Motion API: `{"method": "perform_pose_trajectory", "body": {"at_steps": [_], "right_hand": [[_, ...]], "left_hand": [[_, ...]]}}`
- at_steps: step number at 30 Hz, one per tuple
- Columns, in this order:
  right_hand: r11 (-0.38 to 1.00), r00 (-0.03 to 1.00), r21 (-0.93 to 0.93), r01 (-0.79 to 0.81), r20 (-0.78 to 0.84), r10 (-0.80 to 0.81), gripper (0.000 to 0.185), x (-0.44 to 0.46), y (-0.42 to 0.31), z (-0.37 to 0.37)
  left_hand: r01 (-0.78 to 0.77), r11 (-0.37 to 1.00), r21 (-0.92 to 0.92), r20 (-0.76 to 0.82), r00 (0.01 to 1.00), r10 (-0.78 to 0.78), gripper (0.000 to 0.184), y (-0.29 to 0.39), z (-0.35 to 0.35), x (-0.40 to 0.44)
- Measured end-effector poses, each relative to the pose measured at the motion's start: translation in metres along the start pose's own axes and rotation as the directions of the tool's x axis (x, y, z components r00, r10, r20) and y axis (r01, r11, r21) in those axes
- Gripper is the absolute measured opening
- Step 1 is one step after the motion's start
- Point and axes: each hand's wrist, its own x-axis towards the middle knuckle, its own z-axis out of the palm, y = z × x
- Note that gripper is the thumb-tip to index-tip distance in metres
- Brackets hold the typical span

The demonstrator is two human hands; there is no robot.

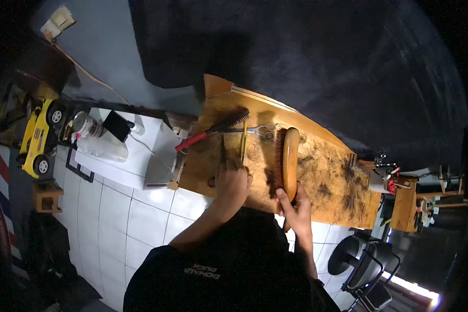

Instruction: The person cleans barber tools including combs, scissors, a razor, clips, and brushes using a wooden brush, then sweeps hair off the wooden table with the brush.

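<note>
My right hand [295, 209] is closed around the handle end of a curved wooden brush [291, 161]; its dark bristles face left. Over the wooden table [197, 179], my left hand [232, 184] has its fingers bent down and together. A dark, narrow, pointed piece [223, 148] sticks out beyond those fingers, and a small dark loop shows at the hand's left; what the fingers hold is hidden. Just above the left hand lies a thin yellowish stick-like tool [244, 140]. Metal scissors [261, 131] and a red-handled hairbrush [213, 129] rest farther back.
Dark hair clippings [348, 195] are strewn over the table's right half. A white cabinet [156, 145] stands left, carrying a jar [86, 124] and a dark phone-like device [117, 126]. A yellow toy car [38, 136] is at far left, a black chair [366, 260] at lower right.
</note>
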Motion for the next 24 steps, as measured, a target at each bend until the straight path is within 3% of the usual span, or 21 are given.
{"method": "perform_pose_trajectory", "body": {"at_steps": [4,6,8,15,18,21,22,23,24], "right_hand": [[0.999,0.998,0.026,-0.022,-0.065,0.024,0.022,-0.005,0.001,-0.001],[0.999,0.995,0.024,-0.044,-0.083,0.046,0.022,-0.008,0.001,-0.002],[0.998,0.993,0.038,-0.055,-0.101,0.059,0.022,-0.009,0.002,-0.001],[0.995,0.991,0.086,-0.047,-0.120,0.057,0.023,-0.007,0.004,-0.004],[0.982,0.988,0.189,-0.001,-0.150,0.029,0.022,-0.001,0.018,-0.014],[0.881,0.957,0.420,0.217,-0.271,-0.106,0.021,0.009,0.029,-0.024],[0.780,0.942,0.601,0.174,-0.332,0.046,0.014,0.006,0.022,-0.028],[0.689,0.931,0.700,0.187,-0.351,0.104,0.014,0.002,0.016,-0.036],[0.691,0.924,0.691,0.212,-0.372,0.089,0.015,-0.001,0.016,-0.044]], "left_hand": [[-0.054,0.996,-0.077,-0.157,0.987,0.042,0.031,-0.007,0.020,0.009],[0.098,0.991,-0.094,-0.172,0.979,-0.113,0.024,-0.013,0.036,0.022],[0.149,0.988,-0.051,-0.213,0.964,-0.156,0.018,-0.015,0.045,0.028],[-0.046,0.985,0.168,-0.377,0.920,0.108,0.015,-0.011,0.033,0.017],[-0.163,0.950,0.267,-0.365,0.895,0.256,0.020,0.005,0.022,0.010],[-0.410,0.854,0.320,-0.283,0.819,0.499,0.028,0.033,-0.003,-0.002],[-0.505,0.799,0.326,-0.246,0.771,0.588,0.030,0.039,-0.005,-0.004],[-0.556,0.772,0.308,-0.238,0.740,0.629,0.031,0.044,-0.002,-0.002],[-0.605,0.742,0.288,-0.231,0.708,0.667,0.031,0.049,0.001,0.000]]}}
